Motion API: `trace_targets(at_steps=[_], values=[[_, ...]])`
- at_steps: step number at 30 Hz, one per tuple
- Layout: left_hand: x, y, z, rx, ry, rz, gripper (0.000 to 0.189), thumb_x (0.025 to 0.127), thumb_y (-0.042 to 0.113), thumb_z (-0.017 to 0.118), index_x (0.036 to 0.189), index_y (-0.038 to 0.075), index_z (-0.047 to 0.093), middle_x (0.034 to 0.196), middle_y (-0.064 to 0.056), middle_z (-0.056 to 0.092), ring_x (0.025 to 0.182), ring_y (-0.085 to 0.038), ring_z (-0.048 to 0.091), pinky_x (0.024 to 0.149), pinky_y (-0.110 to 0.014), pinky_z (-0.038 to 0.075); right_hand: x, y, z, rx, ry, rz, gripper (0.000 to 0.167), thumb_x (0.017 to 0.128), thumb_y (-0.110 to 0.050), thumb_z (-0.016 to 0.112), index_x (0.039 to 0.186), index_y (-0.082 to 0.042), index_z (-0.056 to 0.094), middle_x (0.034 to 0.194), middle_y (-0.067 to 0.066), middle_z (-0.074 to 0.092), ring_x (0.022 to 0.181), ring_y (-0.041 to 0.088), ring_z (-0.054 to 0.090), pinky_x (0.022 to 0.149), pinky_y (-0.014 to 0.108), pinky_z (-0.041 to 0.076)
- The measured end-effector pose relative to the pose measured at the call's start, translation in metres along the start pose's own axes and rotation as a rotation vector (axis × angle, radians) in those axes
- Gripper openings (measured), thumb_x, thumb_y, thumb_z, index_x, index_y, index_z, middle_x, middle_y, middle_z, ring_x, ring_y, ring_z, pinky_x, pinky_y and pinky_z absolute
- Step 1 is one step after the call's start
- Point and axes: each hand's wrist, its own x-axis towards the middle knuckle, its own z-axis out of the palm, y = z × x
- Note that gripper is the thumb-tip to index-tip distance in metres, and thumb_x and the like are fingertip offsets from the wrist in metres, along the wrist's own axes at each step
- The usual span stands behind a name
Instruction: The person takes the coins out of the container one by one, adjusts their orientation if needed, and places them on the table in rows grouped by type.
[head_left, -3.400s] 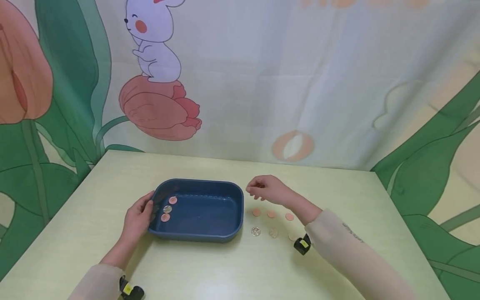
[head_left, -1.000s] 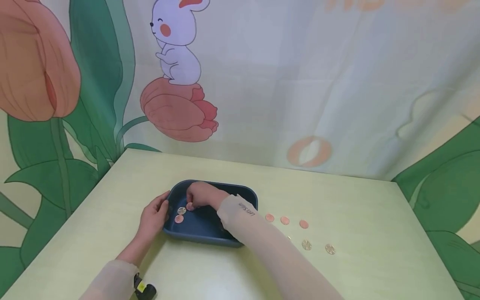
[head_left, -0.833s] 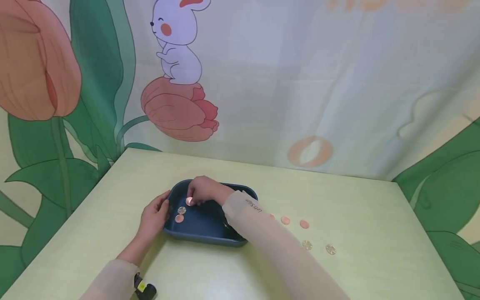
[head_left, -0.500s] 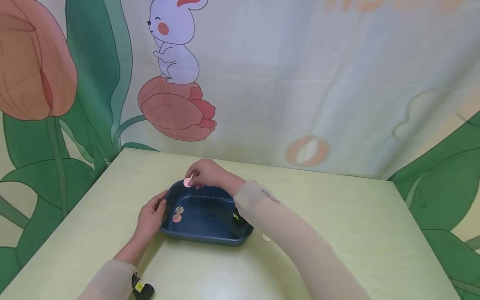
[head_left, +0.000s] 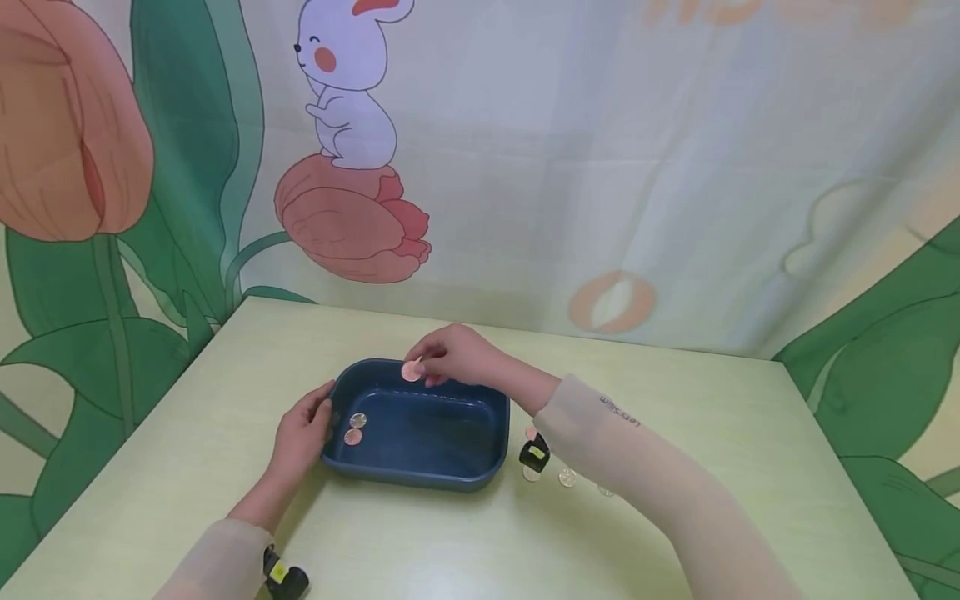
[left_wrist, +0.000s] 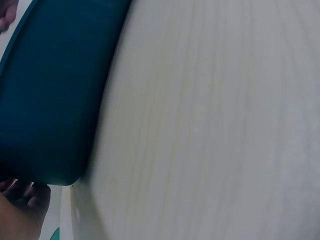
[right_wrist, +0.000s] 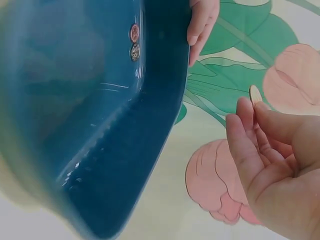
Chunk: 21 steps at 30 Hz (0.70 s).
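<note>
Between thumb and fingertips my right hand [head_left: 465, 357] pinches a copper-coloured coin [head_left: 410, 371], held above the far rim of a dark blue rectangular tray [head_left: 420, 479]. The right wrist view shows the coin [right_wrist: 255, 95] edge-on at the fingertips. My left hand [head_left: 302, 429] grips the tray's left end, thumb at the rim; in the left wrist view its fingers lie under the tray's corner. Inside the tray, near the left end, are a silvery-gold coin [head_left: 358, 421] and a copper coin [head_left: 353, 437], side by side.
Right of the tray, several coins lie on the pale table [head_left: 420, 542], among them a gold-toned coin [head_left: 567, 477]; the right forearm and wrist camera [head_left: 535, 453] cover part of them. A printed curtain [head_left: 487, 167] hangs behind the table's far edge.
The right hand has lifted a copper coin out of the tray's left part, raised it to the far rim, then moved right with it. The left hand keeps its hold on the tray.
</note>
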Motion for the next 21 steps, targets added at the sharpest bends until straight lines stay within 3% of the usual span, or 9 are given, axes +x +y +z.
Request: trace_targets(at_steps=[8,12,15,19,21], values=[[0.0,0.0,0.0,0.005,-0.008,-0.001,0.045,0.109,0.014,0.04,0.152,0.001,0.045,0.117,-0.026,0.062,0.077,-0.008,0.053,0.066,-0.015,0.046,-0.053,0.032,-0.016,0.17,0.075,0.056,0.026,0.099,-0.01,0.067,0.121,0.002,0.069,0.108,0.02,0.077,0.077,0.013,0.073,0.083,0.034,0.064],[0.0,0.0,0.0,0.007,-0.013,-0.001,0.045,0.109,0.014,0.04,0.152,0.001,0.045,0.12,-0.027,0.061,0.079,-0.007,0.053,0.066,-0.014,0.047,-0.079,0.052,-0.024,0.23,0.132,0.07,0.024,0.099,-0.009,0.066,0.119,0.004,0.067,0.107,0.02,0.076,0.082,0.015,0.074,0.086,0.038,0.064],[-0.001,0.0,-0.001,0.009,-0.012,0.0,0.045,0.109,0.014,0.04,0.152,0.001,0.046,0.11,-0.025,0.061,0.076,-0.006,0.052,0.066,-0.014,0.047,-0.097,0.067,-0.03,0.249,0.187,0.093,0.023,0.099,-0.011,0.067,0.116,0.004,0.067,0.103,0.017,0.077,0.081,0.013,0.074,0.085,0.037,0.064],[0.0,0.0,-0.001,-0.016,-0.018,0.003,0.045,0.109,0.014,0.04,0.152,0.001,0.046,0.084,-0.009,0.055,0.066,-0.004,0.049,0.064,-0.016,0.046,-0.121,0.088,-0.037,0.244,0.26,0.151,0.023,0.098,-0.013,0.068,0.113,0.005,0.068,0.096,0.012,0.077,0.076,0.011,0.071,0.082,0.033,0.064],[0.001,0.0,-0.001,-0.025,-0.022,0.005,0.045,0.109,0.013,0.04,0.152,0.001,0.046,0.08,-0.003,0.052,0.063,-0.004,0.047,0.063,-0.016,0.046,-0.132,0.099,-0.041,0.239,0.292,0.183,0.023,0.098,-0.012,0.067,0.112,0.006,0.067,0.095,0.011,0.077,0.075,0.01,0.069,0.079,0.032,0.064]])
